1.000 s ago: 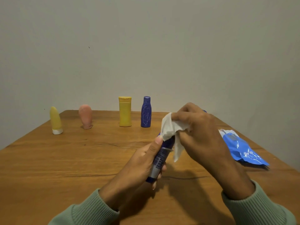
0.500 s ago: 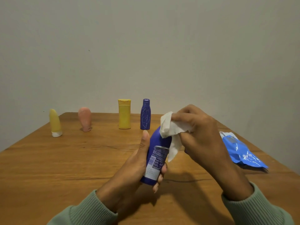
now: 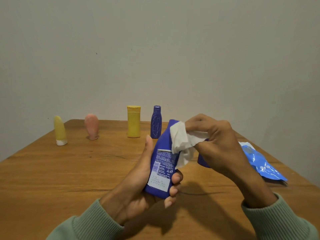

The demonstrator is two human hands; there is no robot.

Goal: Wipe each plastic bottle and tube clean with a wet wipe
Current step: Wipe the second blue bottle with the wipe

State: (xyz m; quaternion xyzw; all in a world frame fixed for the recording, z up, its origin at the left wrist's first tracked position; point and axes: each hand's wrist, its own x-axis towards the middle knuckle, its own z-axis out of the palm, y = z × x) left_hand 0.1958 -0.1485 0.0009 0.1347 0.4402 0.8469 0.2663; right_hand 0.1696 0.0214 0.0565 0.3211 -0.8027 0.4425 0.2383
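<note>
Your left hand (image 3: 136, 187) grips dark-blue plastic bottle (image 3: 161, 142), right hand (image 3: 218, 139) pinches crumpled white wet wipe (image 3: 180, 139): rub downward, rotate bottle.

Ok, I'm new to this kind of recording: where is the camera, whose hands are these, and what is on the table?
There is no machine here. One camera sits on the person's head and looks forward and down, so both hands are the wearer's own. The left hand grips a blue bottle round its lower part, label towards the camera. The right hand pinches a white wet wipe at the bottle's upper part. Near the far edge of the wooden table stand a yellow tube, a pink tube, a yellow bottle and a smaller dark blue bottle. A blue wipes pack lies on the right.
</note>
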